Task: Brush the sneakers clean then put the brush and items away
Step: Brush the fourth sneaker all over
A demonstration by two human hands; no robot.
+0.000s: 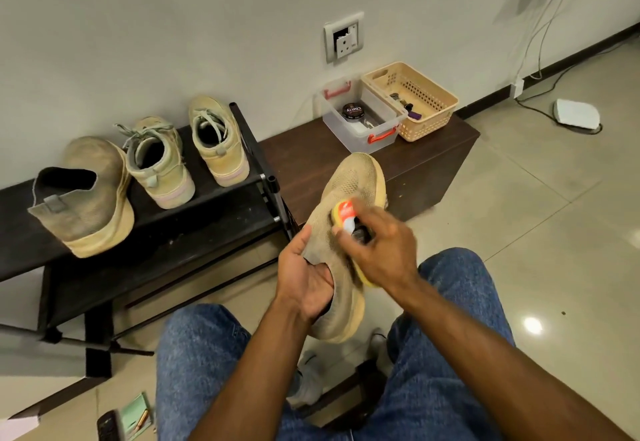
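Observation:
A tan knit sneaker point(349, 181) is held in the air above my knees, toe pointing away. My left hand point(304, 276) grips its collar, with fingers tucked inside the opening. My right hand point(379, 245) grips a small brush point(346, 214) with a yellow, orange and white top and presses it against the sneaker's upper. The bristles are hidden by my fingers and blur. Its matching tan sneaker point(86, 195) stands on the black shoe rack point(207, 229) at left.
Two pale lace-up sneakers point(188, 153) stand on the rack beside the tan one. On the low brown bench point(433, 153) sit a clear box point(362, 117) holding a polish tin and a beige basket point(412, 99). Cables and a white pad lie at right.

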